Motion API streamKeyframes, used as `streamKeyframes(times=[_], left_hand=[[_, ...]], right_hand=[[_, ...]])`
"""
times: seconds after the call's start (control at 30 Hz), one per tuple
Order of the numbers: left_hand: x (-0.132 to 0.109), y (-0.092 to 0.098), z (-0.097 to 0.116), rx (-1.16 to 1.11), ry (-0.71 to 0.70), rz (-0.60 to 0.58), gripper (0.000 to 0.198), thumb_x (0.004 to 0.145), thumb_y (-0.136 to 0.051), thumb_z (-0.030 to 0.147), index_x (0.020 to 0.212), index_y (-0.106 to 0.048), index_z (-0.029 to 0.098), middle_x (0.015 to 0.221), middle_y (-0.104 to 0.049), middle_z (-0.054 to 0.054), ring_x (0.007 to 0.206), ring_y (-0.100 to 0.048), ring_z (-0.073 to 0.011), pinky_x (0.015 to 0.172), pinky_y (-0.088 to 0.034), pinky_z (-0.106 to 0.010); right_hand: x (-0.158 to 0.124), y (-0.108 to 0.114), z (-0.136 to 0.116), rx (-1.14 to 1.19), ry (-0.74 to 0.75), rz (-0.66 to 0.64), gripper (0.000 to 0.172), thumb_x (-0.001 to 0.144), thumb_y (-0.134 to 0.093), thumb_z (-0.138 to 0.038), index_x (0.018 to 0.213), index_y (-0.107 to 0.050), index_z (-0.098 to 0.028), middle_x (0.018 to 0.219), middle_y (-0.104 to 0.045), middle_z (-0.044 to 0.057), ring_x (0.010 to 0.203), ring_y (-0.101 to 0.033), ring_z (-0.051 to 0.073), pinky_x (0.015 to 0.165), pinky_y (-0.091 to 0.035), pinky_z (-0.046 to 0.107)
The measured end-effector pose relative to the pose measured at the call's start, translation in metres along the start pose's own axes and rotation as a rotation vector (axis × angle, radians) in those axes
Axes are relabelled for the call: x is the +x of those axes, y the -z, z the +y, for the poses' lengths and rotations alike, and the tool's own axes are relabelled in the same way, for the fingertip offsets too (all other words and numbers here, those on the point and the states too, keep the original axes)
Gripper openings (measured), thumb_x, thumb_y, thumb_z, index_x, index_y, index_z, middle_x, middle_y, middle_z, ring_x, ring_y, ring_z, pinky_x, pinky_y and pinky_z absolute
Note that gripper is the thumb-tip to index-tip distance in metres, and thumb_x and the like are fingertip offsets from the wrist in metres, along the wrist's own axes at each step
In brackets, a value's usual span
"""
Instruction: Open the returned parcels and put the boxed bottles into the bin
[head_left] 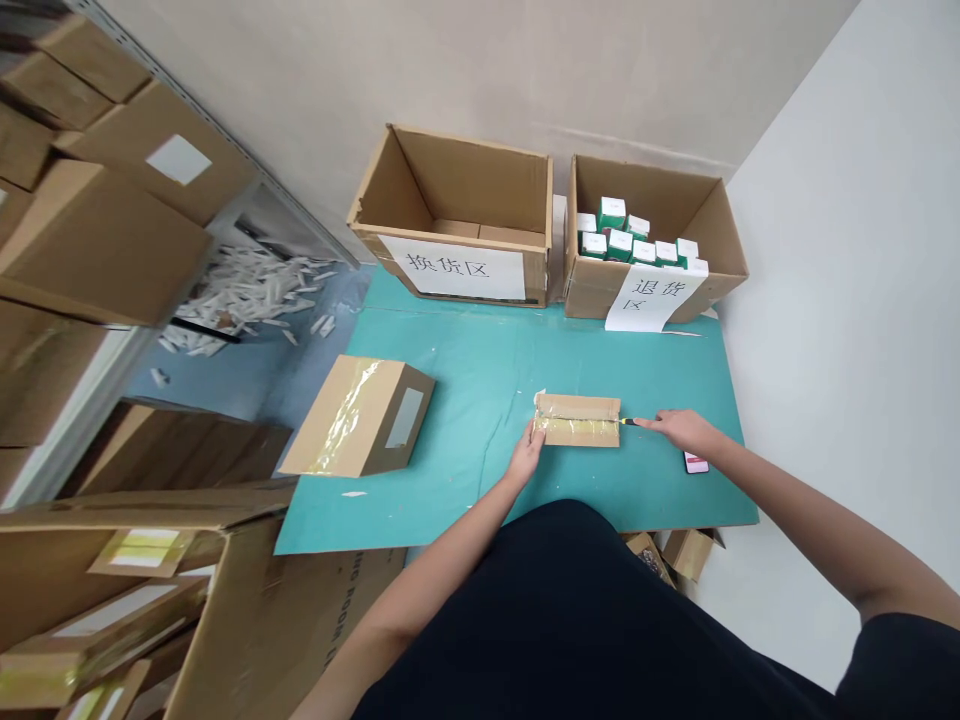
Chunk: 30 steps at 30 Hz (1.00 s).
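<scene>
A small cardboard box (581, 432) with shiny tape along its middle lies on the green tabletop (465, 350). My left hand (526, 452) grips its left end, fingers bent around the edge. On the other side, my right hand (679, 428) is closed on a yellow and black cutter (628, 421), whose front end is at the box's right edge, in line with the seam. Whether the blade is inside the tape is too small to tell. Just below my right hand, a phone (696, 463) with a lit screen rests on the tabletop.
A larger taped carton (352, 415) stands at the table's left. Along the back are an open box (465, 270) with a paper sign and another (720, 235) holding several green-and-white packs (620, 243). Shelved cartons (97, 230) and a big box of parcels (225, 600) are left.
</scene>
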<state>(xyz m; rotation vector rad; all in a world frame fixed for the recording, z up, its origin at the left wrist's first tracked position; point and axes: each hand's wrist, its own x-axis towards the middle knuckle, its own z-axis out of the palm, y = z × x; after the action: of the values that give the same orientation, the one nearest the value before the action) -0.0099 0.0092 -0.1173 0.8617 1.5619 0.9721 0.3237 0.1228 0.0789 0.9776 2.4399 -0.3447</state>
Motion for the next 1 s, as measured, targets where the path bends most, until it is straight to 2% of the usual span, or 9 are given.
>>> streamKeyframes(times=[0.13,0.3,0.37,0.43,0.5,0.6,0.73,0.87,1.0], left_hand=[[0.000,0.002,0.001,0.001,0.022,-0.002,0.061,0.095,-0.053,0.056,0.146,-0.050,0.022,0.148,-0.056,-0.009,0.143,-0.046,-0.0285,0.123,-0.029,-0.043],[0.001,0.006,0.002,0.018,0.064,0.013,0.064,0.095,-0.052,0.056,0.148,-0.047,0.021,0.153,-0.051,-0.010,0.146,-0.041,-0.0301,0.123,-0.029,-0.045],[0.002,0.008,0.002,0.034,0.079,0.006,0.068,0.094,-0.054,0.055,0.151,-0.043,0.020,0.157,-0.046,-0.012,0.148,-0.038,-0.0307,0.124,-0.027,-0.045],[0.002,0.010,0.002,0.059,0.074,-0.014,0.072,0.093,-0.055,0.054,0.155,-0.037,0.020,0.160,-0.041,-0.012,0.150,-0.034,-0.0301,0.124,-0.026,-0.043],[0.001,0.012,0.003,0.099,0.041,-0.036,0.076,0.094,-0.055,0.053,0.157,-0.030,0.021,0.162,-0.037,-0.012,0.151,-0.031,-0.0290,0.124,-0.025,-0.042],[0.003,0.020,0.010,0.253,-0.067,-0.056,0.084,0.091,-0.057,0.054,0.160,-0.023,0.019,0.166,-0.026,-0.014,0.154,-0.024,-0.0304,0.125,-0.023,-0.045],[0.011,0.033,0.033,0.583,-0.301,-0.146,0.095,0.080,-0.072,0.052,0.158,-0.029,0.019,0.169,-0.017,-0.017,0.156,-0.012,-0.0368,0.125,-0.016,-0.053],[0.025,0.035,0.058,0.784,-0.481,-0.323,0.096,0.071,-0.082,0.048,0.153,-0.039,0.025,0.168,-0.023,-0.014,0.156,-0.006,-0.0371,0.126,-0.004,-0.054],[0.042,0.029,0.071,0.876,-0.513,-0.435,0.102,0.065,-0.086,0.048,0.152,-0.040,0.026,0.166,-0.027,-0.015,0.156,-0.012,-0.0382,0.125,0.002,-0.056]], right_hand=[[-0.011,-0.004,0.005,-0.002,-0.029,0.008,0.066,0.094,-0.045,-0.008,0.148,-0.047,-0.045,0.093,-0.067,0.004,0.072,-0.061,0.017,0.064,-0.037,0.024],[-0.036,-0.032,0.033,-0.025,-0.122,-0.059,0.066,0.088,-0.049,-0.003,0.144,-0.056,-0.036,0.091,-0.070,0.008,0.070,-0.063,0.017,0.061,-0.037,0.023],[-0.051,-0.046,0.043,0.063,-0.201,-0.074,0.058,0.091,-0.049,-0.009,0.143,-0.058,-0.034,0.093,-0.072,0.008,0.075,-0.066,0.019,0.062,-0.041,0.023],[-0.063,-0.059,0.044,0.241,-0.296,0.019,0.054,0.095,-0.047,-0.017,0.146,-0.054,-0.035,0.107,-0.074,0.008,0.086,-0.069,0.022,0.066,-0.046,0.025],[-0.066,-0.071,0.035,0.480,-0.392,0.118,0.054,0.096,-0.047,-0.022,0.149,-0.050,-0.035,0.113,-0.074,0.006,0.088,-0.069,0.021,0.069,-0.050,0.027],[-0.054,-0.089,0.010,0.867,-0.513,0.167,0.057,0.094,-0.047,-0.026,0.151,-0.047,-0.031,0.099,-0.075,0.003,0.068,-0.066,0.017,0.060,-0.051,0.026],[-0.028,-0.112,-0.023,1.274,-0.630,0.263,0.064,0.093,-0.047,-0.035,0.156,-0.039,-0.026,0.093,-0.072,0.002,0.059,-0.062,0.013,0.047,-0.046,0.022],[-0.008,-0.127,-0.052,1.553,-0.626,0.387,0.077,0.086,-0.058,-0.051,0.155,-0.040,-0.022,0.091,-0.071,0.004,0.060,-0.061,0.014,0.046,-0.047,0.023],[0.005,-0.134,-0.073,1.716,-0.599,0.442,0.085,0.079,-0.065,-0.056,0.154,-0.042,-0.022,0.090,-0.071,0.004,0.061,-0.060,0.013,0.046,-0.047,0.023]])
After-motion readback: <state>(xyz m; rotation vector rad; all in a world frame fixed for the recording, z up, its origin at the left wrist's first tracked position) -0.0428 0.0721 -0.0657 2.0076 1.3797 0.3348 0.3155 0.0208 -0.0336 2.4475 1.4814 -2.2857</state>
